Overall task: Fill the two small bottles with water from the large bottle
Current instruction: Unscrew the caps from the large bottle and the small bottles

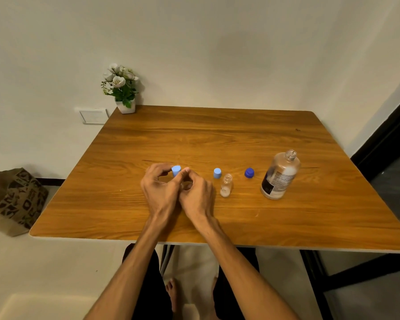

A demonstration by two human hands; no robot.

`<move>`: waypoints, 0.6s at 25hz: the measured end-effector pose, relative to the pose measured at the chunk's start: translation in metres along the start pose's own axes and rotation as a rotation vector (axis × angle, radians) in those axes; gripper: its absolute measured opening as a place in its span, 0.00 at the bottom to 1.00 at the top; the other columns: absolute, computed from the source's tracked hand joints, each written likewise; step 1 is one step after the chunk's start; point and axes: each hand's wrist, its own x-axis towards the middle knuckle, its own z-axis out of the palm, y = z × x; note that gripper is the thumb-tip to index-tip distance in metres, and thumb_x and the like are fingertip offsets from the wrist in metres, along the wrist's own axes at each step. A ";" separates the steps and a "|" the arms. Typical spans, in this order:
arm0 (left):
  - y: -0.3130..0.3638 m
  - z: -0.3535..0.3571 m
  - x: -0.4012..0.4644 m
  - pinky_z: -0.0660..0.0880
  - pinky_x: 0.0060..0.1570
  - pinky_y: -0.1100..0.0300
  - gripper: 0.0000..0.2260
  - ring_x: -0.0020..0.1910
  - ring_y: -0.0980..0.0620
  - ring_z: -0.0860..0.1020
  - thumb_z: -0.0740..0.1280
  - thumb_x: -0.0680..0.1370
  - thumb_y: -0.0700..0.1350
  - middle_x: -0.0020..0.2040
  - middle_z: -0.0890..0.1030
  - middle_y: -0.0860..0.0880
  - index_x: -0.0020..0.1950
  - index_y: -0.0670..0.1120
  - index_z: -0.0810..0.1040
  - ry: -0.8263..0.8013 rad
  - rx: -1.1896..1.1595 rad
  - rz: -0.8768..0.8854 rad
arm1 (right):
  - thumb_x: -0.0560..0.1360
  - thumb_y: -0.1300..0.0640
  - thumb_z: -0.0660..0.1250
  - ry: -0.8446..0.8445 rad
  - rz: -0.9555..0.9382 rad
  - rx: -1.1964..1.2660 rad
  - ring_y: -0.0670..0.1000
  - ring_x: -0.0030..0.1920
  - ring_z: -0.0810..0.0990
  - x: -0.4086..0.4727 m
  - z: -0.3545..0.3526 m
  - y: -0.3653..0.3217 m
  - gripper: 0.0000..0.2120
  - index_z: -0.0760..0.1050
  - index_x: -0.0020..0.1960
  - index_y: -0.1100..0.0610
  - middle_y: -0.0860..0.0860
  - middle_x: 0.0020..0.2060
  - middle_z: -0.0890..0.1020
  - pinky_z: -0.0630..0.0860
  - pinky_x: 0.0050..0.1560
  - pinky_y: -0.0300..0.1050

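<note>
On a wooden table (217, 139), 2 bare hands met near the middle. The left hand (159, 188) pinched a light blue plastic cap (176, 170) in its fingertips. The right hand (198, 192) curled just beside it, around something hidden. To the right stood a second light blue cap (217, 173), a small clear open bottle (226, 185), a dark blue cap (249, 173) and, far right, a large clear uncapped bottle (280, 176).

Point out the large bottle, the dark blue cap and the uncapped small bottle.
large bottle (280, 179): head view, on its labelled body.
dark blue cap (249, 173): head view, on its side.
uncapped small bottle (226, 186): head view, on its glass body.
</note>
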 end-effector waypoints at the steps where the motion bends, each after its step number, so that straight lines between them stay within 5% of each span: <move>1: 0.007 0.001 0.000 0.81 0.46 0.46 0.12 0.44 0.47 0.83 0.83 0.71 0.49 0.43 0.84 0.48 0.43 0.45 0.83 0.035 -0.009 0.040 | 0.76 0.53 0.71 -0.005 0.004 0.011 0.54 0.40 0.87 0.000 -0.001 0.001 0.08 0.84 0.54 0.51 0.51 0.42 0.89 0.78 0.37 0.47; 5: 0.032 0.000 0.024 0.79 0.47 0.58 0.09 0.47 0.50 0.81 0.79 0.75 0.48 0.47 0.83 0.48 0.50 0.47 0.83 0.089 -0.040 0.144 | 0.72 0.51 0.79 -0.049 0.040 0.027 0.50 0.44 0.88 0.001 -0.002 0.001 0.12 0.84 0.53 0.51 0.48 0.45 0.89 0.83 0.43 0.50; 10: -0.023 -0.021 0.029 0.75 0.65 0.39 0.20 0.63 0.42 0.77 0.76 0.76 0.56 0.59 0.79 0.45 0.60 0.44 0.84 -0.134 0.324 -0.249 | 0.66 0.44 0.83 -0.057 0.032 0.065 0.42 0.39 0.87 -0.010 -0.015 0.004 0.30 0.82 0.66 0.48 0.45 0.51 0.89 0.84 0.45 0.47; 15: -0.036 -0.021 0.024 0.62 0.70 0.44 0.17 0.69 0.44 0.71 0.74 0.77 0.54 0.65 0.79 0.45 0.61 0.45 0.87 -0.243 0.610 -0.130 | 0.69 0.50 0.84 -0.073 0.034 0.164 0.40 0.37 0.85 -0.025 -0.039 0.006 0.30 0.80 0.69 0.53 0.46 0.53 0.88 0.84 0.41 0.40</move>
